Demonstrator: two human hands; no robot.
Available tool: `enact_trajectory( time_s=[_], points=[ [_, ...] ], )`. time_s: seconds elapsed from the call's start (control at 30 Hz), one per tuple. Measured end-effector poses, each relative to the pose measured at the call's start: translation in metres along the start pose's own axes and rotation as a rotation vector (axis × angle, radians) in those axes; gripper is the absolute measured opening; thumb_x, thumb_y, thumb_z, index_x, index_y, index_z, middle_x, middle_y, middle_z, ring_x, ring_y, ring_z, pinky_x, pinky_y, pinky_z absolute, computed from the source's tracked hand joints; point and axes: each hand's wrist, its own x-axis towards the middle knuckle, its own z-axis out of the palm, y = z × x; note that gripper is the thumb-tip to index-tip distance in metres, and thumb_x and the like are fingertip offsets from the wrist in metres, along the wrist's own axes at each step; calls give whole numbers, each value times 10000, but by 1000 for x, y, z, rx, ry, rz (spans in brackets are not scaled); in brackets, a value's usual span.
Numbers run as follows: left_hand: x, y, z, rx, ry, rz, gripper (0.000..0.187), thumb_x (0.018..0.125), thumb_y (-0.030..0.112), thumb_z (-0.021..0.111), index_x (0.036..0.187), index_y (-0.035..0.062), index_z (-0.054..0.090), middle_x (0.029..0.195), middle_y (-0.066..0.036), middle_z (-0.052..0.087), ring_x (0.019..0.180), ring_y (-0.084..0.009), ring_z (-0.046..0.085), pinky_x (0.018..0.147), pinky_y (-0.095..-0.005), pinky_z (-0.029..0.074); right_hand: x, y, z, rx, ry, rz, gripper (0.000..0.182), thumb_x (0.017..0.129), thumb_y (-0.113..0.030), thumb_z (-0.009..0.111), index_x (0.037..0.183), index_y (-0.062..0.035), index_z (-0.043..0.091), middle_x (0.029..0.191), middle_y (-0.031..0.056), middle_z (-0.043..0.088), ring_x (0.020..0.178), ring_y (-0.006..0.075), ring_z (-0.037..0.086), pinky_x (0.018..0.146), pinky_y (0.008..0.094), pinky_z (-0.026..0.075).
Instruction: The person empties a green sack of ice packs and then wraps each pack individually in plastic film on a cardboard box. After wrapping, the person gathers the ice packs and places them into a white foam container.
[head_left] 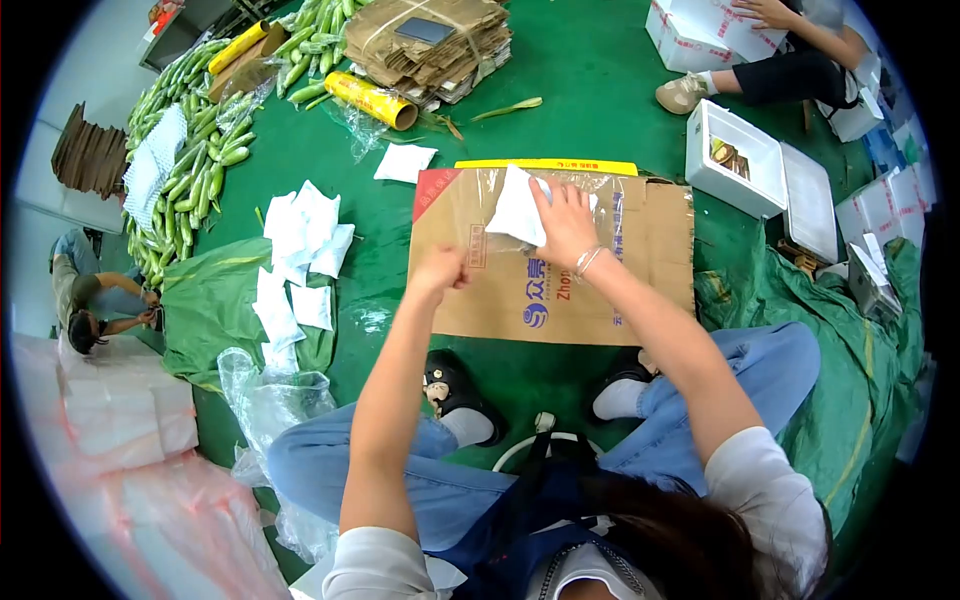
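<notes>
Flat on the floor between my feet lies a brown cardboard sheet (470, 310) with blue and red print and a shiny clear film over its upper part. My right hand (568, 228) is on a white packet (512, 212), its fingers over the packet's right side. Near the sheet's left part, my left hand (440, 270) is closed with the fingers curled; whether anything thin is in it is hidden. A yellow strip (545, 166) shows along the sheet's far edge. Another white packet (405, 162) lies just beyond the sheet's far left corner.
More white packets (305, 225) are piled on a green cloth (205, 300) at left. Behind are a yellow film roll (370, 99), stacked cardboard (430, 45) and many green corn cobs (185, 200). An open foam box (735, 165) stands right; two other people sit nearby.
</notes>
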Motion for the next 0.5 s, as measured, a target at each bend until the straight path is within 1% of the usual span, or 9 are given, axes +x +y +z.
enact_trajectory(
  time_s=[0.07,0.13,0.2,0.23,0.27,0.33,0.37,0.47,0.5],
  points=[
    [-30,39,-30,-765,-255,52,233,870,128,494,697,-10,567,707,-117,622,631,-201,619,583,-296,494,-11,-1,0,6,-49,-64,1011,520,-219,806,1396,-34,333,1298,215,419,1153,389,421,1003,465,322],
    [-27,51,-16,-821,-311,107,209,868,85,481,717,-21,580,731,-137,642,643,-204,625,612,-299,502,-19,1,-4,-2,-112,-127,1029,519,-232,813,1402,-33,324,1307,223,417,1170,408,415,1020,482,317],
    [-12,62,11,-703,-17,385,219,876,88,466,759,-52,586,743,-152,661,652,-210,629,635,-298,507,-11,8,-8,129,-248,-145,1051,516,-242,805,1416,-40,301,1338,234,386,1184,433,394,1034,492,309],
    [-1,59,19,-377,52,467,192,876,117,527,923,-47,615,985,-186,666,824,-269,636,760,-347,505,-6,15,-4,183,-211,-161,975,513,-250,795,1369,-31,383,1298,228,445,1168,406,439,1019,455,350],
    [7,54,27,-374,45,476,192,876,117,527,923,-47,615,985,-186,666,824,-269,636,760,-347,505,2,23,-1,179,-205,-152,975,513,-250,795,1369,-31,383,1298,228,445,1168,406,439,1019,455,350],
    [0,69,33,405,298,1224,350,814,217,672,1090,12,607,1244,-169,562,1029,-308,572,902,-401,450,24,42,1,509,-298,-260,896,500,-260,803,1295,-10,474,1189,219,543,1093,370,525,969,395,422],
    [-5,77,29,451,190,1177,595,709,301,764,1211,73,541,1346,-151,464,1136,-329,500,991,-432,380,31,50,2,629,-361,-204,797,495,-276,807,1186,21,543,1073,207,603,1011,356,583,900,366,476],
    [20,87,22,730,159,1152,710,671,353,780,1257,79,488,1277,-151,514,1115,-321,525,960,-426,414,27,45,-23,831,-436,198,850,515,-231,817,1249,39,484,1181,235,554,1093,353,558,946,362,455],
    [28,87,20,810,178,1198,763,643,320,800,1275,69,452,1237,-154,531,1126,-292,526,863,-406,488,11,37,-12,718,-68,194,803,584,-225,799,1271,36,473,1149,229,558,1041,352,567,907,387,466]
  ],
)
